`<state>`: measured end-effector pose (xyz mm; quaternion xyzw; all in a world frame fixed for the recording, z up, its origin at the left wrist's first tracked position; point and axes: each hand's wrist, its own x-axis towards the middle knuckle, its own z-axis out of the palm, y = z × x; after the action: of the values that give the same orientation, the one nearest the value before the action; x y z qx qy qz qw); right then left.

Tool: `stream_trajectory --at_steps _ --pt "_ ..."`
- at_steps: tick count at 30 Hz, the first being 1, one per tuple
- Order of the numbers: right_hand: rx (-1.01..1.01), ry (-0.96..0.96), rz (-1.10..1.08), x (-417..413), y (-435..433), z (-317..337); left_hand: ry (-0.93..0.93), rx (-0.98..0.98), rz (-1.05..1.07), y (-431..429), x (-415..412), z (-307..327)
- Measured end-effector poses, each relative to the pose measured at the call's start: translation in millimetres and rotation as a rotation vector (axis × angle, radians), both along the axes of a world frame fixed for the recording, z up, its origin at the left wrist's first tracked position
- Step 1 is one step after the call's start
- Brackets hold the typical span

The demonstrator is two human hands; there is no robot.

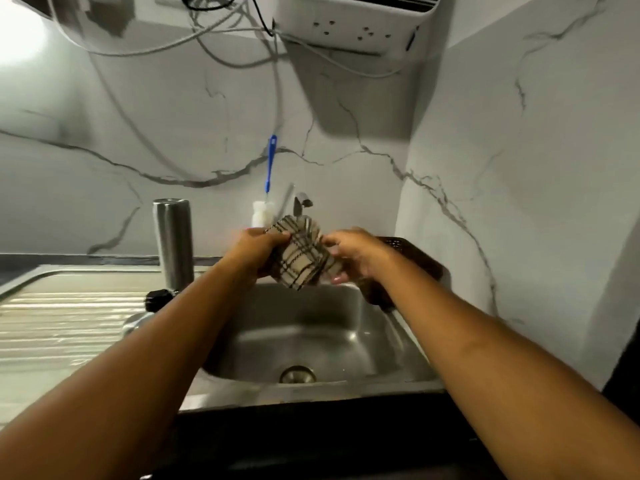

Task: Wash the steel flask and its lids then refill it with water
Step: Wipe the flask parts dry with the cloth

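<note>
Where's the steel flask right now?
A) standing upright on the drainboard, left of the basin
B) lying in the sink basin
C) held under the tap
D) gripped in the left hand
A: the steel flask stands upright on the drainboard, left of the basin, while the left hand and right hand hold a checked cloth above the basin.

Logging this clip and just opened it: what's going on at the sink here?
A person holds a checked cloth over the sink basin with both hands, the left hand gripping its left edge and the right hand its right side. The steel flask stands upright and untouched on the drainboard, with a black lid by its base. A blue-handled bottle brush stands beside the tap.
</note>
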<state>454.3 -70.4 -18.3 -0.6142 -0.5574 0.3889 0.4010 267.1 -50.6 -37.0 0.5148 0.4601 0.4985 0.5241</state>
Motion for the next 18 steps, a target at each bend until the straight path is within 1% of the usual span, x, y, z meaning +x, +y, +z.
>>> stream_trajectory --at_steps 1,2,3,5,7,8,9,12,13,15,16,18 --pt "0.095 -0.149 -0.061 -13 -3 -6 0.089 0.043 0.056 0 -14 -6" --pt "0.187 -0.211 -0.089 -24 -5 -12 0.155 0.068 0.101 1 -26 -12" --pt "0.225 -0.181 -0.054 -34 -3 -16 0.202 0.073 0.145 3 -36 -17" --pt "0.129 -0.081 0.131 -55 -3 -24 0.236 0.057 0.175 -1 -49 -19" --pt "0.035 -0.070 0.309 -74 7 -39 0.143 0.011 0.096 -3 -51 -14" --pt "0.041 -0.015 0.347 -83 15 -47 0.095 -0.016 0.054 -5 -51 -9" --pt "0.063 0.064 0.337 -90 22 -54 0.073 -0.028 0.022 -7 -51 -4" --pt "0.089 0.351 0.192 -104 42 -60 0.136 0.050 -0.021 -1 -63 8" --pt "0.075 0.435 0.165 -108 51 -60 0.164 0.107 0.025 5 -71 8" --pt "0.049 0.537 0.105 -119 65 -57 0.194 0.243 0.235 23 -91 0" --pt "0.031 0.554 0.072 -126 72 -56 0.206 0.289 0.371 34 -103 -7" --pt "0.010 0.571 0.032 -141 90 -58 0.226 0.301 0.599 55 -127 -21"
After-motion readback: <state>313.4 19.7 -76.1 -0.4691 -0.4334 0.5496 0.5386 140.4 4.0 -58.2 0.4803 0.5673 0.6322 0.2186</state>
